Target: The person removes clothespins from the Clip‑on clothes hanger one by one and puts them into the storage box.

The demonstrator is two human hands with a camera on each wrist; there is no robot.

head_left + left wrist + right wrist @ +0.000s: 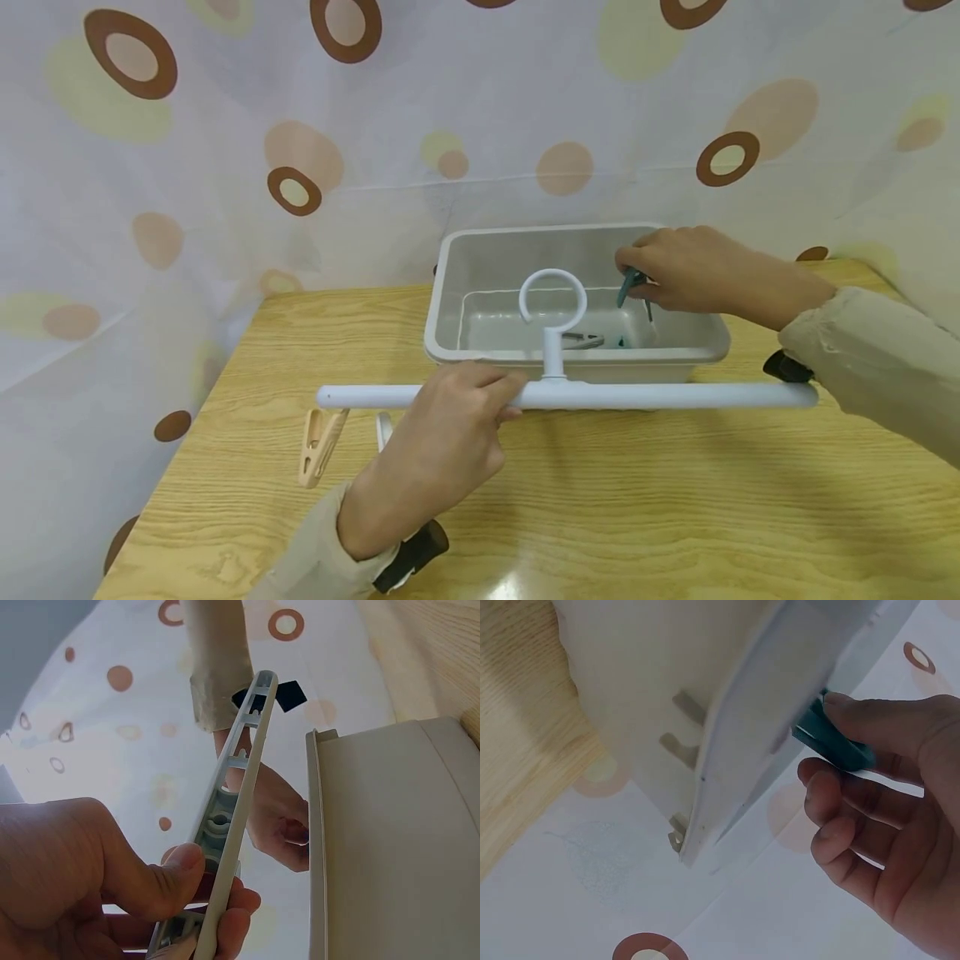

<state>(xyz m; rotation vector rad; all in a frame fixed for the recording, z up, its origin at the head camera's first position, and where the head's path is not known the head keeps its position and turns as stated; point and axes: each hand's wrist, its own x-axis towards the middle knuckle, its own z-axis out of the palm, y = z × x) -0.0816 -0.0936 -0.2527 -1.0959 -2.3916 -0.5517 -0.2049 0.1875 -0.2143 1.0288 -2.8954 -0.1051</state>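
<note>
My left hand (pixel 446 446) grips the bar of a white hanger (pixel 660 395) left of its middle. The hanger is held level in front of the bin, its round hook pointing up. A beige clothespin (pixel 318 450) hangs from the bar's left end. Beside my left hand, a white piece (pixel 384 427) shows below the bar, mostly hidden. Over the bin's right part, my right hand (pixel 697 271) pinches a teal clothespin (pixel 832 739) between thumb and fingers. Inside the bin lie a grey clothespin (pixel 583 341) and a small teal piece (pixel 622 342), partly hidden by the rim.
A light grey plastic bin (pixel 502 258) stands at the back of the wooden table (pixel 637 517). Behind it hangs a white cloth (pixel 480 100) patterned with ovals and rings. The hanger's right end is close to my right sleeve (pixel 855 350).
</note>
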